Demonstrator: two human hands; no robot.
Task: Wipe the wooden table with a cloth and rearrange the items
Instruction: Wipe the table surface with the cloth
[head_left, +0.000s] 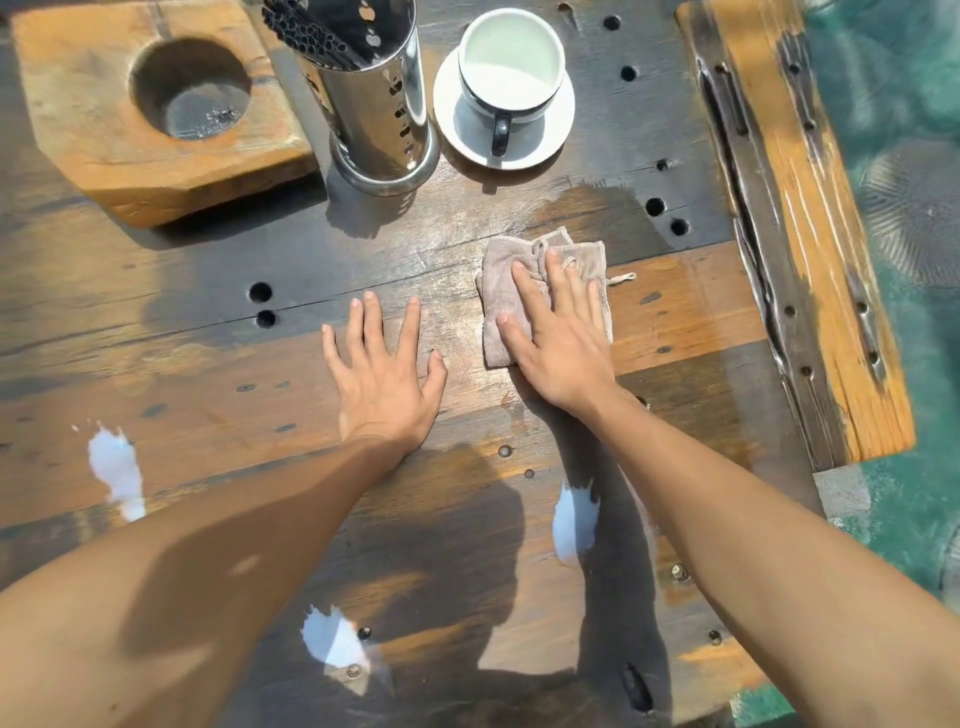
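Our left hand (382, 371): flat, fingers spread, palm down, frame centre. Our right hand (558, 338): flat, palm down, right of centre. Both forearms bare, extended.

Two bare forearms reach in from the near edge, with no sleeve showing on either. The left hand (384, 374) wears nothing: no ring, watch or band at the wrist. The right hand (558, 343) is bare at the wrist too, and one finger carries what looks like a thin pale ring, too small to be sure of. Nails on both are short and plain. Sun and shadow dapple the left forearm.
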